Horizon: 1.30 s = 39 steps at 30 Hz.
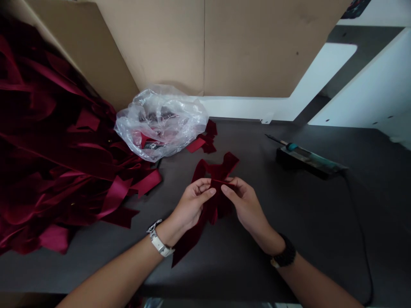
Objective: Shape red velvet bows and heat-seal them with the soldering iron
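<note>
A dark red velvet ribbon bow (215, 205) is held just above the dark tabletop, its loops and tails spreading around my fingers. My left hand (195, 200) pinches its middle between thumb and fingers from the left. From the other side, my right hand (241, 199) grips the same middle part, thumb on top. Both thumbs point inward, a short gap between them. One long tail hangs down toward the front left, below my left hand. Parts of the fingers are hidden behind the ribbon.
A heap of red ribbons (64, 171) covers the left side. Behind my hands sit a clear plastic bag (167, 124) and small ribbon pieces (207, 139). A soldering iron (298, 149) rests on a black block (302, 164) at right, its cord (359, 226) trailing frontward. Cardboard (247, 47) stands behind.
</note>
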Available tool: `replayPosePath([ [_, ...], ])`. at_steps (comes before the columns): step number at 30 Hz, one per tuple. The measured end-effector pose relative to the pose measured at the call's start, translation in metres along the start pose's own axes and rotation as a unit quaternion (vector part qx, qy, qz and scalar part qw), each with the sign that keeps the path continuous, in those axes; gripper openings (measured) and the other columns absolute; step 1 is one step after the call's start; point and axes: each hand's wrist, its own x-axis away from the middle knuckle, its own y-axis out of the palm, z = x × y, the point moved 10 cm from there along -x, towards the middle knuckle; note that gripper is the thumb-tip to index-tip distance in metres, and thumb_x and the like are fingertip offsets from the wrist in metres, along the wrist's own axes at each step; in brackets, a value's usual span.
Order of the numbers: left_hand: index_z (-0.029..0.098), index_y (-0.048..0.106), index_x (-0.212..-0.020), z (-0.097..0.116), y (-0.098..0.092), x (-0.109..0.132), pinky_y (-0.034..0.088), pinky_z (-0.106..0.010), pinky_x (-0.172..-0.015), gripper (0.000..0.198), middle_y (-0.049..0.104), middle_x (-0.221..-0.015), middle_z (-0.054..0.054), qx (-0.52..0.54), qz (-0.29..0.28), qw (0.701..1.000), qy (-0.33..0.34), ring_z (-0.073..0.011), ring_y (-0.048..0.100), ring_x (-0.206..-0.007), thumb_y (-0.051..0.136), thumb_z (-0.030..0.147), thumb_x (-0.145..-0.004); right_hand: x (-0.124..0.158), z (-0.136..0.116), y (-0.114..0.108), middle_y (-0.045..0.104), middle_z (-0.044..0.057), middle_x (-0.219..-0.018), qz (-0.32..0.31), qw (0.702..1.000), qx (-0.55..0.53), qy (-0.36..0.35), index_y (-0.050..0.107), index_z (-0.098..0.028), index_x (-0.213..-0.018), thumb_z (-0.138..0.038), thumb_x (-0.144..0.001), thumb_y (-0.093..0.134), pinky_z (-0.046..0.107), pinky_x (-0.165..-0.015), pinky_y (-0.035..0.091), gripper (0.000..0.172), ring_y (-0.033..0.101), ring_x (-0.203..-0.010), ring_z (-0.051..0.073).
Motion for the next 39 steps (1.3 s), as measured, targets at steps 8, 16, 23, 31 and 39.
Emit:
replayPosePath([
  [8,0.011,0.066,-0.087,-0.002,-0.006,-0.001,0.048,-0.016,-0.07,0.035,0.066,-0.075,0.001,0.054,0.012,0.998,-0.022,-0.0061,0.06,-0.068,0.085,0.013,-0.058,-0.001,-0.02,0.0,0.063,0.006,-0.093,-0.014,0.993,0.111,-0.046,0.06,-0.018,-0.066,-0.035,-0.076,0.071,0.03,-0.075,0.046,0.023,0.058,-0.08,0.017],
  [16,0.012,0.068,-0.094,-0.001,0.017,0.008,0.05,-0.02,-0.08,0.032,0.07,-0.083,-0.003,0.071,-0.072,0.993,-0.06,-0.0102,0.065,-0.075,0.081,0.014,-0.064,-0.006,0.0,0.002,0.061,0.0,-0.071,-0.077,0.991,-0.034,0.106,0.064,-0.017,-0.068,-0.039,-0.064,0.084,0.022,-0.064,0.044,0.03,0.053,-0.064,0.01],
  [23,0.012,0.069,-0.09,0.007,0.029,0.013,0.049,-0.021,-0.081,0.029,0.07,-0.084,-0.004,0.027,-0.134,0.989,-0.048,-0.011,0.064,-0.078,0.082,0.018,-0.065,-0.006,0.006,0.0,0.063,-0.002,-0.065,-0.066,0.984,-0.073,0.149,0.066,-0.018,-0.065,-0.04,-0.049,0.091,0.022,-0.065,0.049,0.037,0.058,-0.063,0.01],
  [31,0.014,0.069,-0.087,0.035,0.02,0.015,0.048,-0.023,-0.074,0.026,0.069,-0.079,-0.002,-0.145,-0.072,0.983,0.082,-0.0108,0.062,-0.072,0.081,0.024,-0.067,-0.008,0.001,-0.012,0.06,-0.002,-0.06,-0.013,0.996,-0.038,0.076,0.06,-0.017,-0.065,-0.044,-0.053,0.088,0.021,-0.059,0.047,0.04,0.055,-0.057,0.009],
  [39,0.015,0.072,-0.092,0.022,0.029,0.018,0.048,-0.022,-0.08,0.026,0.072,-0.084,-0.004,-0.03,-0.125,0.992,0.008,-0.0128,0.065,-0.08,0.079,0.028,-0.072,-0.003,-0.008,-0.003,0.065,0.001,-0.067,-0.047,0.999,0.002,0.003,0.066,-0.019,-0.075,-0.04,-0.068,0.08,0.024,-0.058,0.049,0.026,0.057,-0.059,0.013],
])
